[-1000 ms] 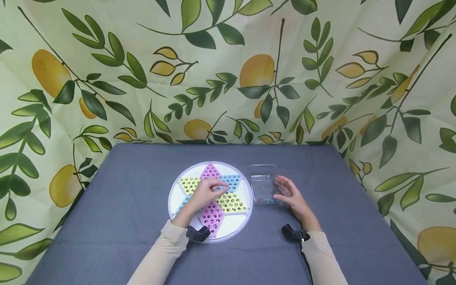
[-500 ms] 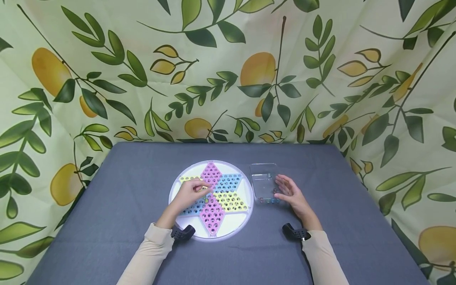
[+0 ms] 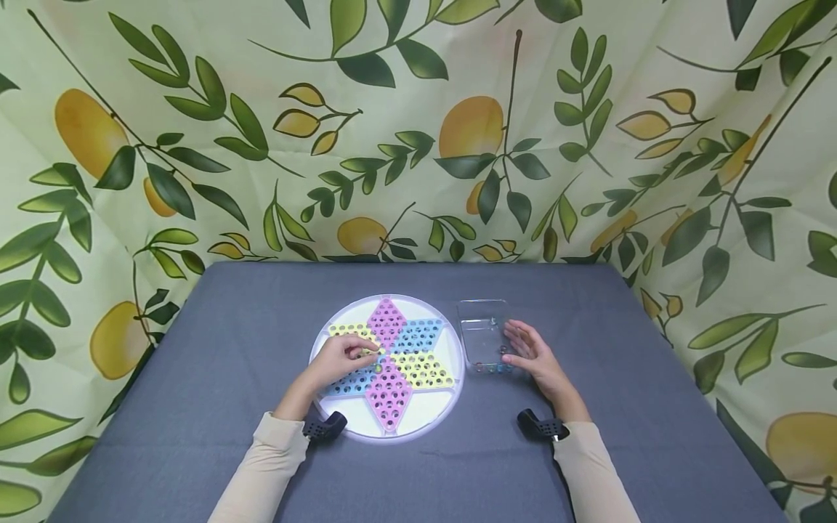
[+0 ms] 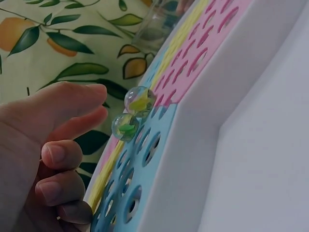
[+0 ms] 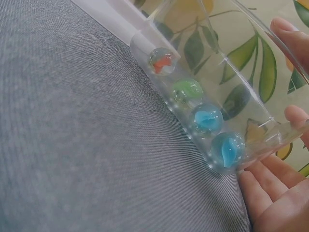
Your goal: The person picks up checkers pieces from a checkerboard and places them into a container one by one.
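Note:
My left hand (image 3: pixel 340 358) is over the left half of a round white Chinese checkers board (image 3: pixel 425 418). In the left wrist view, its thumb and index finger are a small gap from a clear marble with a yellow swirl (image 4: pixel 140 100). Beside that sits a green-swirled marble (image 4: pixel 125 127), on the blue part of the board. The other left fingers are curled and hold nothing. My right hand (image 3: pixel 541 365) lies against the right side of a clear plastic box (image 3: pixel 484 334), thumb and fingers spread apart. Orange, green and blue marbles (image 5: pixel 206 120) line the box's near edge.
The box stands just right of the board on a grey cloth-covered table (image 3: pixel 261 305). Behind the table hangs a curtain (image 3: pixel 392 181) printed with leaves and orange fruit. Dark wrist cameras (image 3: pixel 539 427) sit at both cuffs.
My left hand has moved left and nearer across the board, from the upper right blue part to left of the centre. The right hand stays by the box.

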